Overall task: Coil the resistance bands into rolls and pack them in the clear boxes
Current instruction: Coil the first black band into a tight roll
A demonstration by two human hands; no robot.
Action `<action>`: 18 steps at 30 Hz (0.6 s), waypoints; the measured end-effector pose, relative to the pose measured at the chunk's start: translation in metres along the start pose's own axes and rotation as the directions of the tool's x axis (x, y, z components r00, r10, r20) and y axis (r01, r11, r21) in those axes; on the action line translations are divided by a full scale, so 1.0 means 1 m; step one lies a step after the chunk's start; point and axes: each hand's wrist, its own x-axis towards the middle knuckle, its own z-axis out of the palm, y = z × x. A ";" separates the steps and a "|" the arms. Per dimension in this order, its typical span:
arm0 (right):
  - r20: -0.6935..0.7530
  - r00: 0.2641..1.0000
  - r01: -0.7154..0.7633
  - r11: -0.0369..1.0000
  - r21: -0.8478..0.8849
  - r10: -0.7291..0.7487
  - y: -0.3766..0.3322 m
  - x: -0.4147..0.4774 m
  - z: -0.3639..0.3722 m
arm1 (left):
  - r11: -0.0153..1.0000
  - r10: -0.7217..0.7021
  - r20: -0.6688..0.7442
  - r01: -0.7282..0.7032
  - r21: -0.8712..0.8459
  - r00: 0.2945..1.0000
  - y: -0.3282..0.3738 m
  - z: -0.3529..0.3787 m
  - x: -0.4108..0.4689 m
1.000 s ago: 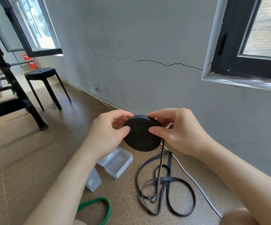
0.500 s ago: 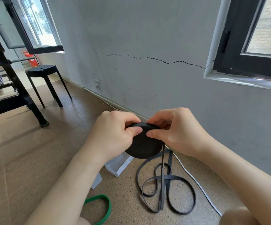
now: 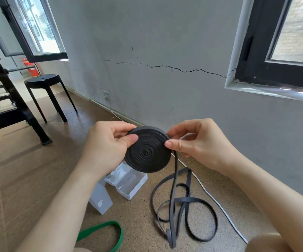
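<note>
A black resistance band is partly wound into a flat spiral roll [image 3: 148, 151] held in the air in front of me. My left hand [image 3: 107, 144] pinches its left rim, thumb on the face. My right hand [image 3: 198, 142] pinches the right rim where the loose strap leaves the roll. The unwound tail [image 3: 181, 206] hangs down and lies in loops on the floor. Below the roll an open clear box [image 3: 129, 180] rests on the floor, its lid [image 3: 100, 199] beside it. A green band [image 3: 110, 231] lies near my left forearm.
A white cable [image 3: 218, 204] runs along the floor by the grey wall. A black stool [image 3: 45, 84] and a black metal frame [image 3: 14, 99] stand at the far left. My knee [image 3: 267, 242] shows at the bottom right.
The roll has tilted so its spiral face turns toward me, and my left thumb has shifted to its left edge. The hanging tail has shortened slightly.
</note>
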 end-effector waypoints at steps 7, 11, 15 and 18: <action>-0.026 0.998 0.058 0.996 0.074 -0.056 -0.003 -0.001 0.005 | 0.978 -0.083 -0.011 0.079 -0.194 0.996 -0.005 0.005 0.001; -0.046 0.996 0.080 0.994 0.074 -0.077 -0.004 -0.001 0.005 | 0.935 -0.182 0.043 0.186 -0.303 0.982 -0.004 0.009 0.000; -0.059 0.990 0.118 0.977 -0.177 -0.130 0.000 -0.001 0.002 | 0.999 -0.020 0.148 0.027 -0.047 0.989 -0.004 0.005 -0.001; -0.013 0.980 0.182 0.925 -0.334 -0.197 0.001 -0.002 0.004 | 0.985 0.091 0.198 -0.118 0.126 0.976 0.003 0.006 -0.005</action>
